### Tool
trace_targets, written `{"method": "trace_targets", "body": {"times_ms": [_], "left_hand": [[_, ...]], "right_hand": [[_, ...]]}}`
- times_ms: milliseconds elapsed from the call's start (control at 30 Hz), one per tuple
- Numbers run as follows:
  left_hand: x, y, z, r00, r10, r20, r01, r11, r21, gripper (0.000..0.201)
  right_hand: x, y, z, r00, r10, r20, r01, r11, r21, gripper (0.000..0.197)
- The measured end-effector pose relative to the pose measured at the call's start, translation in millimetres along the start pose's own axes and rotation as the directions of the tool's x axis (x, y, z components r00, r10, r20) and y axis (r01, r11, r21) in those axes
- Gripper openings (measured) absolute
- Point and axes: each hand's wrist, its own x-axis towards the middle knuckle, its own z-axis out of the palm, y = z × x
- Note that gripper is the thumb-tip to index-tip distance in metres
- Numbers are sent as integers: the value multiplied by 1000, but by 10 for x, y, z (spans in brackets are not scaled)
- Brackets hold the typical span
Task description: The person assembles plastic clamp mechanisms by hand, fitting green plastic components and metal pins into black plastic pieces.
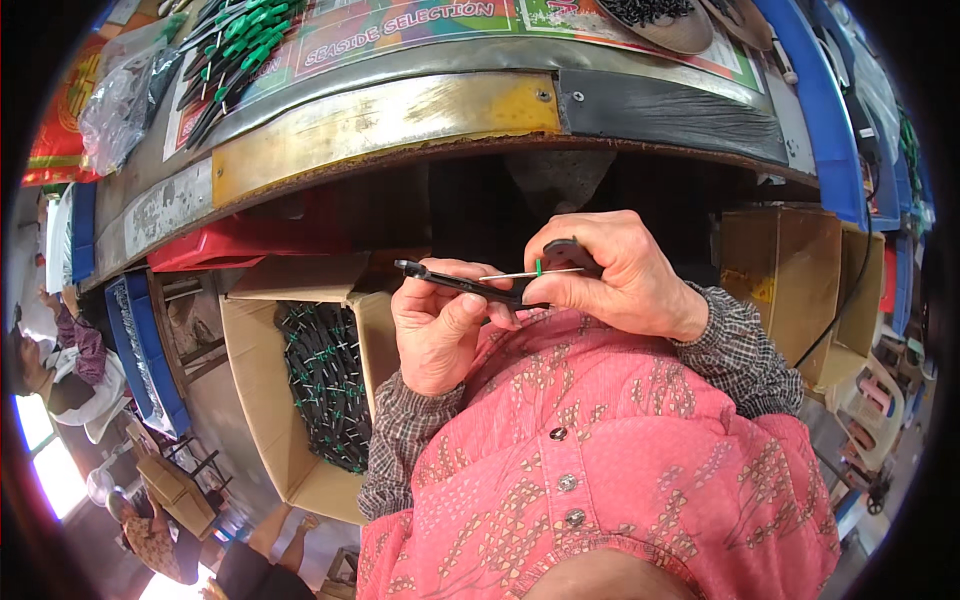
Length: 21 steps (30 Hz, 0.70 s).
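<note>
My left hand (440,325) pinches a long, narrow black part (455,281) between thumb and fingers, above my lap. A thin silver rod (508,275) runs from beside it toward my right hand (625,280), with a small green piece (539,268) partway along. My right thumb and fingers are closed on a dark, flat black piece (572,254) at the rod's other end. Fingers cover much of the assembly, so how the black parts join cannot be seen.
In front curves the workbench's metal edge (400,112). On it lie several black-and-green parts (250,40) and a dish (680,38) of small dark pieces. An open cardboard box (255,400) of similar parts (330,385) stands left. A blue bin (825,115) is at right.
</note>
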Motion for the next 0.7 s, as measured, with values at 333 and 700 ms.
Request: {"method": "trace_targets", "body": {"times_ms": [333, 700], "left_hand": [[-10, -26, -96, 999, -3, -49, 3, 1000, 0, 26], [-23, 17, -47, 995, 6, -96, 11, 985, 173, 18]], "right_hand": [[50, -17, 68, 999, -7, 46, 8, 999, -31, 27], [56, 68, 95, 998, -56, 19, 57, 998, -29, 29]]}}
